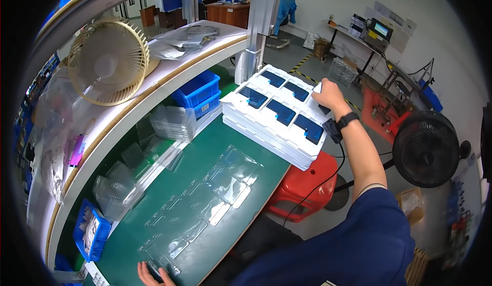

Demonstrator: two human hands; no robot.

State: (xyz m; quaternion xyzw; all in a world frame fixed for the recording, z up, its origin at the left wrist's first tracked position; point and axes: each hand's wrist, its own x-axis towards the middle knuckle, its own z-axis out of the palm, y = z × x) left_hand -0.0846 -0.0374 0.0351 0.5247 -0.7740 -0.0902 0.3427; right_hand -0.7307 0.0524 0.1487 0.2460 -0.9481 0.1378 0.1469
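Note:
My right hand [330, 95] reaches out to the far right corner of a stack of white foam-like trays [270, 141]. Its fingers are curled together over that corner pocket; what they pinch is hidden, though a dark edge shows just below them. Several dark flat screen panels [279, 112] with small blue tabs lie in the top tray's other pockets. At the bottom of the view, my left hand [149, 276] is partly cut off. Its fingers are apart around the near end of a clear plastic blister tray [205, 204], where a small dark shape shows between them.
Blue bins [197, 94] and stacked clear plastic sheets [173, 123] line the back of the green table [246, 235]. A red stool [307, 188] and a black fan [426, 150] stand at the right. A beige fan [108, 60] sits on the upper shelf.

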